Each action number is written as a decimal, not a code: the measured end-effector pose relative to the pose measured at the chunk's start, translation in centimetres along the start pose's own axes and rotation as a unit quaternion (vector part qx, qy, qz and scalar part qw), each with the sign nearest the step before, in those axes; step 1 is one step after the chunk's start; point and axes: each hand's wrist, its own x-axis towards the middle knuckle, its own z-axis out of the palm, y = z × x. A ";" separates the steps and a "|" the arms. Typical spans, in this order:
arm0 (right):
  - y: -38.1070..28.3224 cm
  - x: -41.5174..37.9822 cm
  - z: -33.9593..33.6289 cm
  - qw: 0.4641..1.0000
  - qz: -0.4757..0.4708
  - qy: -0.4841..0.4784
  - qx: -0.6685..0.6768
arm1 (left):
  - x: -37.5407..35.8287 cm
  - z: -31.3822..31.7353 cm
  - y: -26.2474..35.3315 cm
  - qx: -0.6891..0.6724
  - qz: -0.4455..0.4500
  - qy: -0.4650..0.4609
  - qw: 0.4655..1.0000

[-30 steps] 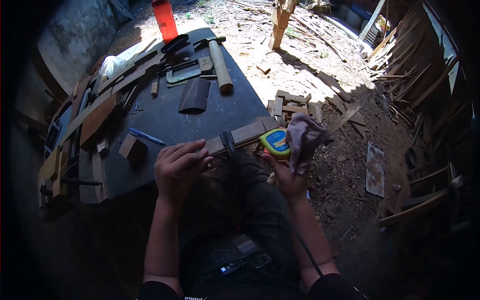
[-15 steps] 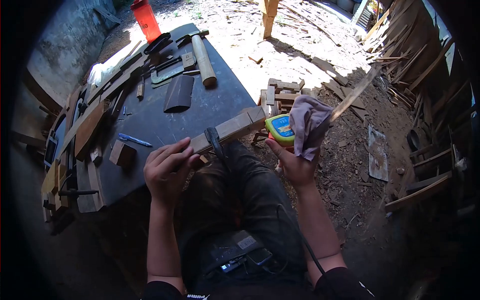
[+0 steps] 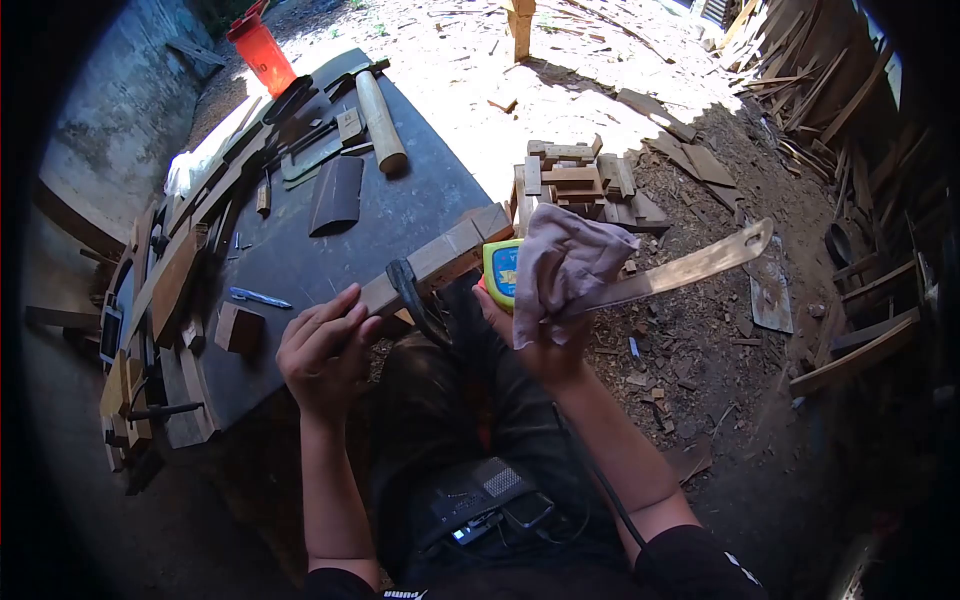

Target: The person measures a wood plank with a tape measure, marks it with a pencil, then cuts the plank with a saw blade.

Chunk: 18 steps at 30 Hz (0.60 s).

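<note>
My left hand (image 3: 322, 355) is open, its fingers loosely bent right at the near end of a squared wooden bar (image 3: 447, 253). A dark metal clamp (image 3: 408, 290) sits around that bar at the table's edge. My right hand (image 3: 552, 360) is closed round a yellow-green tape measure (image 3: 503, 273) with a blue label, together with a crumpled mauve cloth (image 3: 570, 262). Out of the cloth, to the right, sticks a long flat strip (image 3: 690, 265) with a rounded, holed end, like a steel ruler. The cloth hides most of my right fingers.
On the dark table (image 3: 415, 165) lie a hammer (image 3: 380, 122), a curved dark sheet (image 3: 337, 195), a blue pen (image 3: 261, 297) and a wooden block (image 3: 240, 328). Wooden strips (image 3: 180, 280) line its left side. Stacked wood pieces (image 3: 575, 180) stand beyond my right hand.
My right hand has moved left with the tape measure, cloth and strip, closer to the bar. The strip has swung lower, and its holed end now shows. My left fingers stay by the bar.
</note>
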 end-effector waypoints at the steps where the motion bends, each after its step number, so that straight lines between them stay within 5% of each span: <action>1: -0.4 0.0 0.1 1.000 0.004 0.004 0.005 | 0.0 0.0 0.0 0.000 -0.002 -0.001 1.000; 6: -0.2 -0.4 0.3 0.999 0.007 -0.045 0.025 | 0.0 -0.1 0.0 -0.002 -0.002 0.001 1.000; 9: -0.4 0.2 -0.5 0.995 -0.077 0.007 -0.069 | 0.1 -0.3 0.0 -0.009 -0.011 -0.014 1.000; 13: -0.2 0.7 -1.6 0.996 -0.018 -0.030 -0.084 | 0.1 -0.4 0.2 -0.021 -0.025 -0.017 0.999; 15: 0.4 0.5 -2.1 0.998 0.052 -0.032 -0.007 | 0.1 -0.5 0.2 -0.023 -0.021 -0.013 0.999; 17: 0.1 0.7 -3.0 0.905 0.336 0.004 0.260 | 0.1 -0.5 0.1 -0.023 -0.019 -0.010 1.000; 18: 0.4 1.1 -3.5 0.898 0.350 0.027 0.267 | 0.1 -0.5 0.1 -0.022 -0.019 -0.008 1.000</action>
